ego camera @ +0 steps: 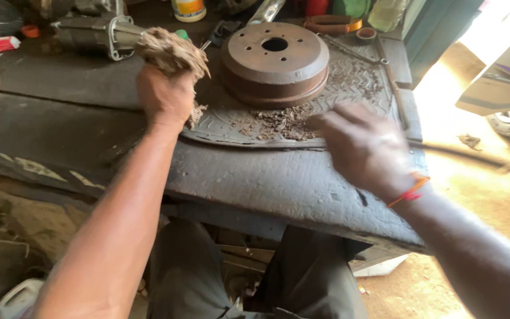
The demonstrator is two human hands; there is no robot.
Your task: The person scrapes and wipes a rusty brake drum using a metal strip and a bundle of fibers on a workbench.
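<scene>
On the dark workbench [267,177], the left hand [163,94] grips a wad of brown rag [172,52]. The right hand [364,147], blurred and loosely open, hovers beside rusty debris [281,121] near the brake drum [274,62].

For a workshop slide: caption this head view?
Left hand grips a rag wad; right hand hovers by debris near a brake drum.

Brake drum [274,62] on mat [349,88], debris [281,121] before it.

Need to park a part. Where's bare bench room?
Free: dark bench top left of the rubber mat, and the front strip between both hands. Crowded: back edge with bottles and tools; brake drum and rust debris cover the mat.
</scene>
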